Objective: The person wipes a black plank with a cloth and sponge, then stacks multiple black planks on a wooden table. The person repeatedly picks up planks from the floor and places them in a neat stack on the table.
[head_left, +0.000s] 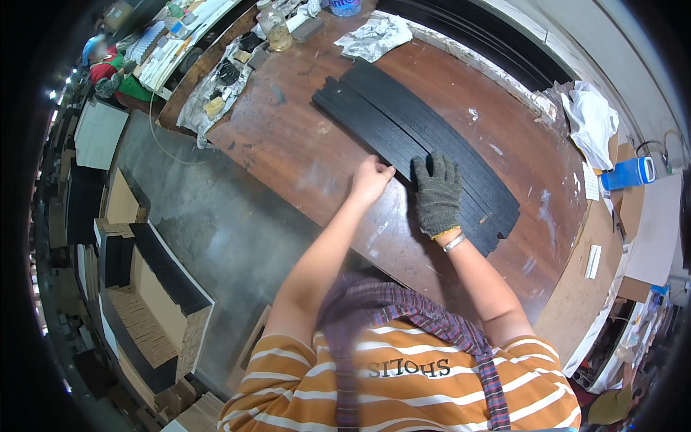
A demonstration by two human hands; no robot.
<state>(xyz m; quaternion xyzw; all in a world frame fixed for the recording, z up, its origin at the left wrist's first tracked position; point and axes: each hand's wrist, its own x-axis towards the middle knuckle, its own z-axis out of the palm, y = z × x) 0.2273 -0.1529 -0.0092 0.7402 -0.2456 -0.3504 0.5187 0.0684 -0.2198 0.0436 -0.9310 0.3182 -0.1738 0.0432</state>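
Note:
Long flat black strips (432, 137) lie side by side on a brown wooden table (288, 165), running from far left to near right. They have a dull surface and stepped ends. At their near long edge is my left hand (371, 180), bare, its fingers curled and pinched together on the edge of one strip. What the fingertips cover is partly hidden. My right hand (439, 193) wears a dark grey knitted glove with a yellow cuff edge. It rests palm down on the strips with its fingers stretched out.
Crumpled white paper (374, 37) and a glass jar (275, 27) stand at the far side. A blue jug (628, 173) and a white plastic bag (590, 122) are at the right. Black-edged wooden frames (155, 302) occupy the floor at left. A co-worker (108, 72) is at the far left.

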